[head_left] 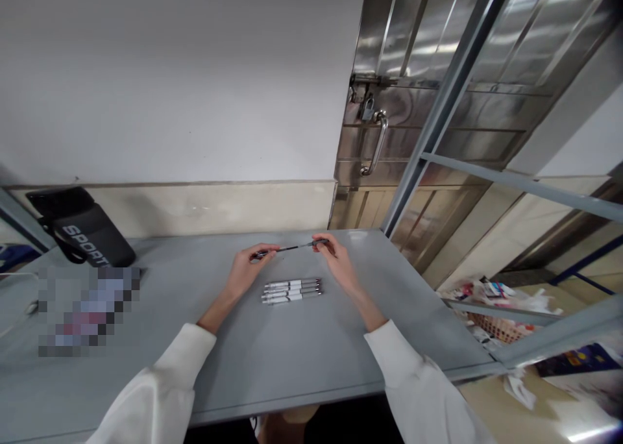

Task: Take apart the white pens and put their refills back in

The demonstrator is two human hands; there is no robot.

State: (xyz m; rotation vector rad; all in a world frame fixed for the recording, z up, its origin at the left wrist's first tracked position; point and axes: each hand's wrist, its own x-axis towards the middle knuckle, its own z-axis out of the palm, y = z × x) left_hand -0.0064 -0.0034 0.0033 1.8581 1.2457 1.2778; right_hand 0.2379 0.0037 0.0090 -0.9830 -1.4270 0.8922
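Note:
Above the grey table, my left hand [248, 267] pinches one end of a slim dark pen. A thin dark rod like a refill [291, 248] stretches from those fingers toward my right hand [337, 257]. The fingers of my right hand are closed on a grey and dark pen part [318, 242] at the other end. Whether the two parts are joined I cannot make out. Nearer to me, between my forearms, several white and silver pens [292, 291] lie side by side in a row, their dark ends to the right.
On the grey table [292, 359], a black bottle-shaped case [92, 230] marked SPORT leans at the back left, beside a blurred-out item [90, 314]. A white wall stands behind. To the right are a metal frame post [428, 139], a padlocked steel door and a basket [501, 327] of goods.

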